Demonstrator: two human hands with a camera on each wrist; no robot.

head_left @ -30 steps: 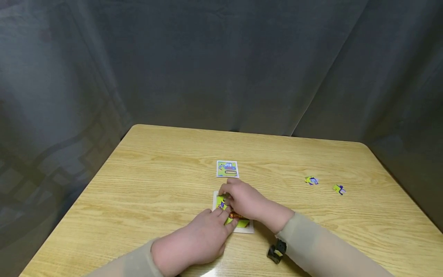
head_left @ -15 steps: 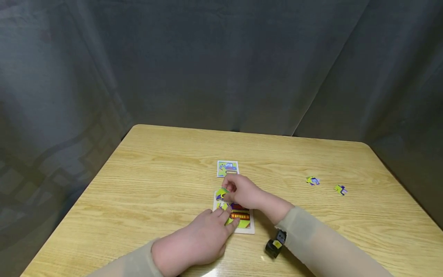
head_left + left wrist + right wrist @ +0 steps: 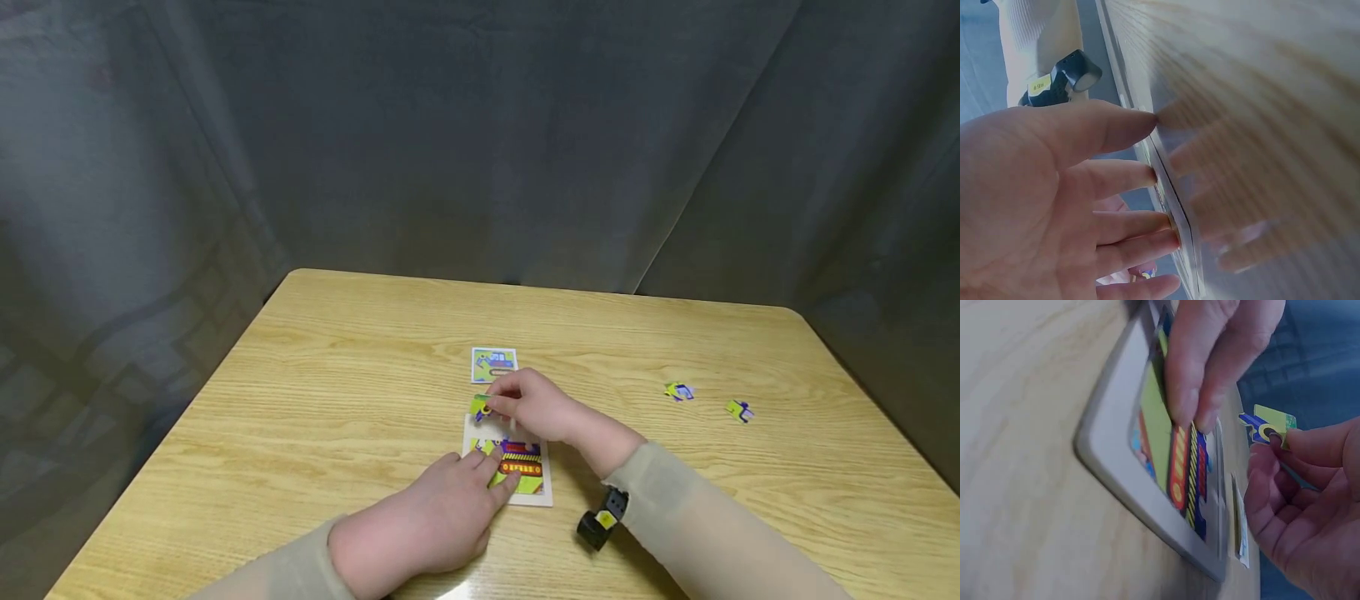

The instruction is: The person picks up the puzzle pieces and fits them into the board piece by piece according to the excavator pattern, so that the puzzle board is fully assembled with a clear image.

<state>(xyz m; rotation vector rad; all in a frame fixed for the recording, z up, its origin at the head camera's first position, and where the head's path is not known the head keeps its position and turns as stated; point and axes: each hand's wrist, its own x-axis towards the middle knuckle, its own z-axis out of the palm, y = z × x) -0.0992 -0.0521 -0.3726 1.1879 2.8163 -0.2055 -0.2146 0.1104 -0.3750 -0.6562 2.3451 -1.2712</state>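
A jigsaw tray with a white rim [image 3: 531, 501] lies on the table, its lower part filled with joined pieces [image 3: 522, 467] showing an orange track on yellow-green. My left hand [image 3: 448, 510] rests on those pieces with its fingers extended; the left wrist view shows its fingertips [image 3: 1163, 221] along the tray. Bare white base shows in the tray's upper part. Above it, my right hand [image 3: 543, 408] pinches a jigsaw piece [image 3: 1277, 420] between thumb and finger. That piece is yellow-green and blue with a round yellow mark, lifted off the tray.
Beyond the tray lies a small picture card [image 3: 492, 364] of a digger, partly behind the right hand. Two loose groups of jigsaw pieces, one nearer [image 3: 678, 392] and one farther right [image 3: 739, 411], lie on the wooden table [image 3: 337, 358]. A dark curtain hangs behind.
My right hand has lifted the jigsaw piece out of the tray's upper left and moved it away from me, uncovering white base. The left hand has stayed in place.
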